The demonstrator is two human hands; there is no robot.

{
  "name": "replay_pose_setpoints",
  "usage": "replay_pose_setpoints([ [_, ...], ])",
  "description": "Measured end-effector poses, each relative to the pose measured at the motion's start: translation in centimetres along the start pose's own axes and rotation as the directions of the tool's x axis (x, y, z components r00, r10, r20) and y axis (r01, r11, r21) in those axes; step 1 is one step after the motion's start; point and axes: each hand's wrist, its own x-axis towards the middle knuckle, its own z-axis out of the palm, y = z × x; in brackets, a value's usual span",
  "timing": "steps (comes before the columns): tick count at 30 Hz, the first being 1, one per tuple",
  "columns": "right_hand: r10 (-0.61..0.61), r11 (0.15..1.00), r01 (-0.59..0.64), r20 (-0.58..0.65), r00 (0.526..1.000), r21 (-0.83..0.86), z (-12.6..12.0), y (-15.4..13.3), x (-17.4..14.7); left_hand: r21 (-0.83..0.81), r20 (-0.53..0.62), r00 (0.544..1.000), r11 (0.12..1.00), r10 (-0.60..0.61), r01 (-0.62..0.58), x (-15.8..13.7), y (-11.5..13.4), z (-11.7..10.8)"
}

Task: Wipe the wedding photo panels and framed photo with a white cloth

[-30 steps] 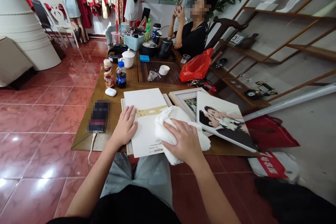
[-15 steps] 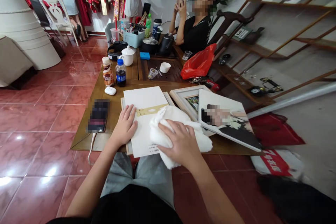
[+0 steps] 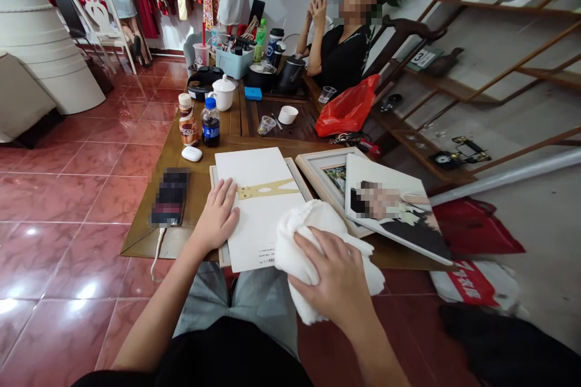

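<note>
My left hand (image 3: pixel 218 216) lies flat with fingers stretched on the left edge of a white album (image 3: pixel 256 163), which has a gold band (image 3: pixel 267 189) across it and small print near its lower edge. Beneath the album, the rim of a pale tray or frame (image 3: pixel 297 170) shows. My right hand (image 3: pixel 333 269) grips a bunched white cloth (image 3: pixel 302 224) over the album's lower right corner. To the right, a photo panel (image 3: pixel 390 211) rests at a slant on a light frame (image 3: pixel 318 163).
A phone (image 3: pixel 170 196) with a cable lies left on the table. Two bottles (image 3: pixel 210 124), an earbud case (image 3: pixel 191 153) and a lidded white cup (image 3: pixel 223 94) stand behind it. A red plastic bag (image 3: pixel 347 109) lies farther back, near a seated person (image 3: pixel 349 42).
My right hand has moved the cloth right and toward me, uncovering more of the gold band and the album's right side. My left hand stays in place on the album.
</note>
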Motion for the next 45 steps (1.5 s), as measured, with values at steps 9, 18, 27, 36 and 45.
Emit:
replay_pose_setpoints([
  [9, 0.096, 0.995, -0.096, 0.012, 0.995, 0.01, 0.2, -1.4, 6.2, -0.004, -0.01, 1.0, 1.0, 0.007, -0.007, 0.1, -0.4, 0.1],
  [18, 0.032, 0.997, -0.033, 0.024, 0.999, 0.066, -0.6, -3.2, 2.8, 0.007, -0.015, 1.0, 1.0, 0.011, -0.011, 0.1, -0.2, 0.1],
  [27, 0.088, 0.995, -0.091, 0.067, 0.994, 0.049, -0.2, -4.6, 7.9, 0.001, -0.015, 1.0, 1.0, 0.005, -0.005, 0.1, -0.5, 0.3],
  [36, 0.01, 0.991, -0.024, 0.108, 0.994, 0.128, -0.9, -6.0, 5.4, 0.02, -0.015, 1.0, 1.0, -0.003, 0.003, 0.1, 0.1, 0.0],
  [45, 0.021, 0.992, -0.039, 0.149, 0.989, 0.12, -0.7, -6.4, 7.3, 0.004, 0.021, 1.0, 1.0, -0.011, 0.01, 0.1, 0.0, -0.3],
])
